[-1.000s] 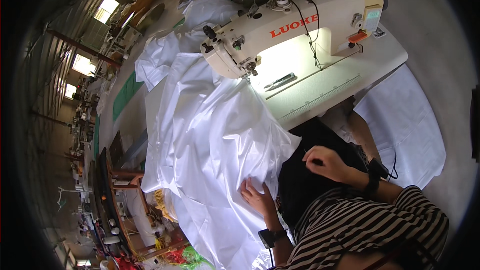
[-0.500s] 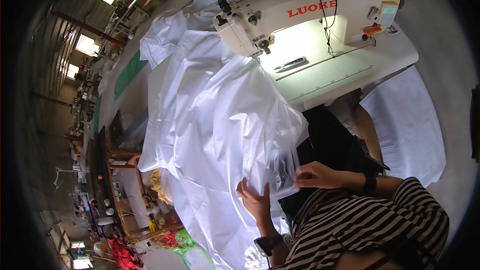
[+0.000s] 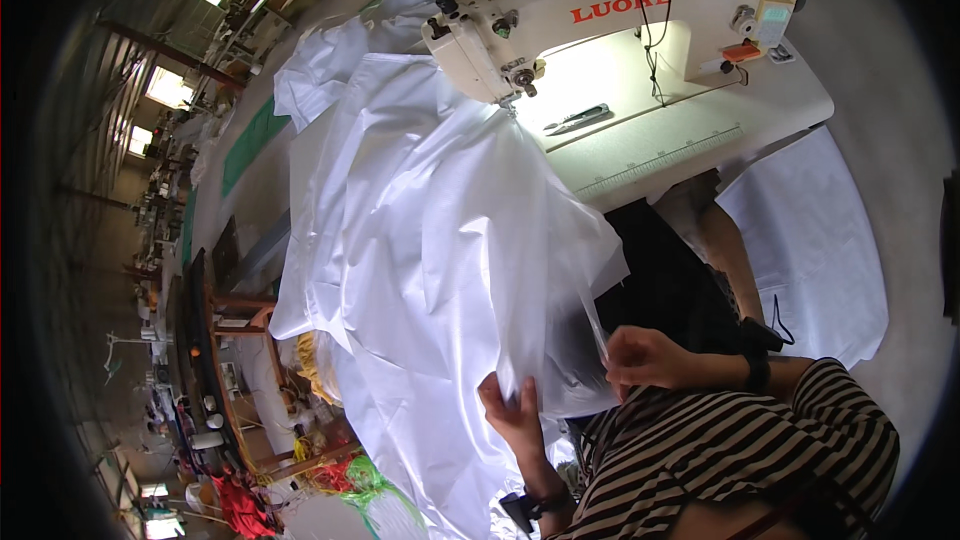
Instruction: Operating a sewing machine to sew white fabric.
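A large sheet of shiny white fabric (image 3: 400, 230) hangs in folds from under the sewing machine's (image 3: 600, 10) needle area down over my lap. Its right part looks thin and see-through, with dark clothing showing behind it. My right hand (image 3: 648, 360) pinches the edge of this sheer part and draws it taut. To its left, my left hand (image 3: 515, 415) touches the fabric with thumb and fingers apart. Folds partly hide where the cloth runs near the left fingertips.
Small thread snips (image 3: 580, 120) lie on the lit machine bed. White cloth (image 3: 805, 250) hangs at the right. A wooden rack (image 3: 240, 330), a green net bag (image 3: 370, 485) and red cloth (image 3: 243, 508) stand at the left. Black cords dangle from the machine head.
My right hand has moved slightly right and down, pulling the sheer edge wider and smoother. My left hand has shifted a little down. The view has tilted slightly.
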Demonstrator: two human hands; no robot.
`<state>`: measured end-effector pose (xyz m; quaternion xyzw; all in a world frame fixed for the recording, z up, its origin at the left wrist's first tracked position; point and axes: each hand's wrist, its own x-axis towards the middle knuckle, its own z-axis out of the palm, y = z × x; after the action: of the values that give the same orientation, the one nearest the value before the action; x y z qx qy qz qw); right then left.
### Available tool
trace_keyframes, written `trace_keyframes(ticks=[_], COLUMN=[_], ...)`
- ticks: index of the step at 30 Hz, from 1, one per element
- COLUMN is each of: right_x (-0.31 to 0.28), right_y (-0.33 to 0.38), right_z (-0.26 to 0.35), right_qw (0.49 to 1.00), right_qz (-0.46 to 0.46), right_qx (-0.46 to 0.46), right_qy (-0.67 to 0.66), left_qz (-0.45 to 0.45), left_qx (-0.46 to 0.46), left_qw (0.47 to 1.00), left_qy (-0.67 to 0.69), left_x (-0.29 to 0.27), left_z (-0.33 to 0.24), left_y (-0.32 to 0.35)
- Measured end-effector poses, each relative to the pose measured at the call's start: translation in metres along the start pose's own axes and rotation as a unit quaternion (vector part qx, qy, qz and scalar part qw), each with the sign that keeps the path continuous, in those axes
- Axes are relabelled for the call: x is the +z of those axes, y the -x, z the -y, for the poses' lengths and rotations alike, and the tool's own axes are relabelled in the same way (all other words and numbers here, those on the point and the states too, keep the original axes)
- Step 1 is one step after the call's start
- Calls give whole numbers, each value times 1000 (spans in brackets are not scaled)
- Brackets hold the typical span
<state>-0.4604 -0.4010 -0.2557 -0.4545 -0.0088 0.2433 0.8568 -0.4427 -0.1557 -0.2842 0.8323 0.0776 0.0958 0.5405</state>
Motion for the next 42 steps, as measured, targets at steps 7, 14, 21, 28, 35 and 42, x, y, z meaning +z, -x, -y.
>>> trace_keyframes(ticks=[7, 14, 21, 28, 35, 42], right_x=[-2, 2, 10, 28, 30, 34], right_y=[7, 13, 12, 10, 18, 12], right_z=[6, 6, 17, 21, 16, -3], right_qw=[982, 965, 964, 939, 891, 841], right_qz=[68, 95, 125, 145, 122, 180], right_qx=[-43, -45, -11, -65, -165, -149], right_qy=[170, 239, 234, 305, 404, 488], left_qz=[-202, -187, -46, 69, 174, 183], left_qx=[231, 180, 27, 104, 154, -69], left_qw=[909, 911, 991, 958, 963, 977], left_qy=[-282, -320, -122, -257, -137, 81], left_x=[26, 30, -28, -3, 0, 11], left_z=[24, 48, 11, -58, -79, -78], left_y=[-66, -54, 20, 17, 29, 33])
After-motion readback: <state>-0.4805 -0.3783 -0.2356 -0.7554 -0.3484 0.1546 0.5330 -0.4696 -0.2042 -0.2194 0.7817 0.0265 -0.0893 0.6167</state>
